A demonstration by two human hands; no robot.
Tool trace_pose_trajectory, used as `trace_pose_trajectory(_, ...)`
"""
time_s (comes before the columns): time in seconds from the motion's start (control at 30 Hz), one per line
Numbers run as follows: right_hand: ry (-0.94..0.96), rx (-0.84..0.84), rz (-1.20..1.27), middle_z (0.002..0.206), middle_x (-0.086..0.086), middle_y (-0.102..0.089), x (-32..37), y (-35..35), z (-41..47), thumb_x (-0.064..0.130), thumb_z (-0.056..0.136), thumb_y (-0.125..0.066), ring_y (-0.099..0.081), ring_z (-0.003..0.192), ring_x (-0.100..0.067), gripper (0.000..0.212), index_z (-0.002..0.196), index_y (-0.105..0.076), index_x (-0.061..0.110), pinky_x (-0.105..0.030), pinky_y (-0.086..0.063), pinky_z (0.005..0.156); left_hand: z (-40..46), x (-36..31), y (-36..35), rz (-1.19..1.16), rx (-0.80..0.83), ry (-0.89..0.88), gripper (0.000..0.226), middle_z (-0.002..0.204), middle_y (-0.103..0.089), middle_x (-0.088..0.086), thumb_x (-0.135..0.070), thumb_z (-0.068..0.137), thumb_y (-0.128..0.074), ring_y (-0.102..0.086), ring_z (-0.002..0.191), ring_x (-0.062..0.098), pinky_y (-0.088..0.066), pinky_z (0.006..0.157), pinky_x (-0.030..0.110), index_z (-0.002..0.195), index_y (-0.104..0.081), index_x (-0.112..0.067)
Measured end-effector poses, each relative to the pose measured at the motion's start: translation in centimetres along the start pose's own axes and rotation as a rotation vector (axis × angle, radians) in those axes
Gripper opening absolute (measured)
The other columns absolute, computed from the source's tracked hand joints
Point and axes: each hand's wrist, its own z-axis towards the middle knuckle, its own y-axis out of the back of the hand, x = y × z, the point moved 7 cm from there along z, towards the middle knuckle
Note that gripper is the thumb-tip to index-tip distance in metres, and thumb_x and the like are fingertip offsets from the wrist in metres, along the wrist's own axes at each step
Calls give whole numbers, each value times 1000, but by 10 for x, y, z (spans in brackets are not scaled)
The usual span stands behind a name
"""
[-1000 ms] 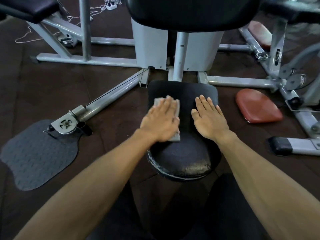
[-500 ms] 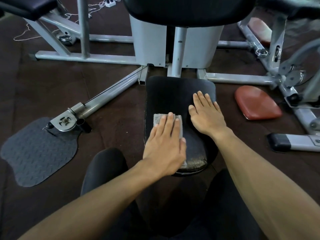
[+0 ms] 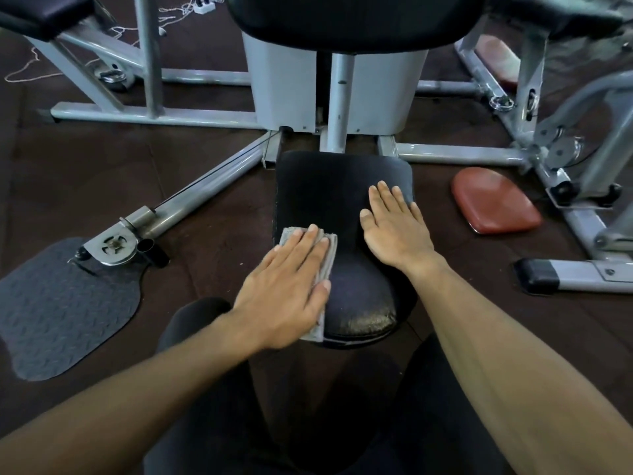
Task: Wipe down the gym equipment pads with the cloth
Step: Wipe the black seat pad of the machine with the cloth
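Centrally in the frame, the left hand [image 3: 286,286] presses flat, fingers extended, on the grey cloth [image 3: 325,265] at the black seat pad's [image 3: 342,186] left edge; the right hand [image 3: 394,228] rests flat, empty, just right of the cloth.

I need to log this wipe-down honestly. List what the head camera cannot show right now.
- Most of the cloth: covered by the left hand; only its far and right edges show.
- Seat pad surface under the left hand and right hand: hidden, so its cleanliness there is unknown.
- Upper back pad: cut off by the top edge.
- Right-side machine: blurred and cut by the right edge.
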Motion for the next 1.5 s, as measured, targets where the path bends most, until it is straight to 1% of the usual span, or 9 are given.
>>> trace_pose_trajectory(0.3,-2,1,114,162,9,-2,-2,1,2,41,102,-19,5,148,-10,55,154,-11,25,-38,3,118,67,10,-2,-54,75,102,66,163,12,8,-43,101,-23,13,149,22,5,118,40,155,3,-13)
trace_pose_trajectory(0.47,-81,-86,726,158,7,-25,-11,19,0,34,104,-30,-17,145,-6,48,150,-31,21,-36,-5,121,41,-83,-17,-28,48,37,69,161,12,14,-45,97,-14,13,149,26,4,121,41,154,2,-9)
trace_pose_trajectory(0.6,-244,-77,1113,146,5,-47,-31,17,-4,57,85,-49,-39,135,-4,69,142,-47,19,-36,-22,118,66,-85,-12,-123,78,24,64,163,8,10,-43,101,-19,10,149,21,3,120,37,155,-4,-12)
trace_pose_trajectory(0.73,-170,-204,772,154,-2,-36,-10,40,-38,34,100,-43,-29,141,-10,51,147,-39,14,-22,-14,115,63,-54,9,-343,0,-111,57,163,-1,3,-35,103,-29,2,149,14,1,117,28,155,-14,-16)
trace_pose_trajectory(0.83,-13,-149,290,162,2,-13,32,28,-68,39,102,-30,-6,148,-15,55,153,-22,19,-38,-7,118,75,1,24,-275,-147,41,56,163,-7,2,-34,104,-31,-3,150,15,-3,118,31,154,-17,-15)
trace_pose_trajectory(0.97,98,-94,-102,163,3,-4,68,1,-87,48,99,-20,4,149,-18,60,154,-17,24,-47,1,119,98,39,16,-202,-17,173,60,164,0,6,-38,103,-28,1,150,22,-6,119,39,155,-10,-13)
trace_pose_trajectory(1.17,105,-2,-26,161,13,10,46,2,-92,43,101,-20,17,146,-7,61,154,6,28,-45,4,117,98,43,-4,-163,29,200,61,164,4,4,-42,103,-23,6,150,22,-1,120,41,156,-7,-16)
trace_pose_trajectory(1.33,18,31,4,162,-4,10,8,10,-23,39,101,-27,12,148,-22,62,154,-3,17,-45,2,117,98,44,-3,-163,20,191,60,164,3,4,-41,103,-24,6,150,21,0,120,41,156,-8,-17)
trace_pose_trajectory(1.5,-17,77,16,163,0,4,-11,15,61,36,100,-27,11,148,-19,61,154,-7,18,-43,3,119,98,45,-4,-184,-3,199,59,164,3,2,-39,103,-25,7,150,19,2,119,39,156,-9,-18)
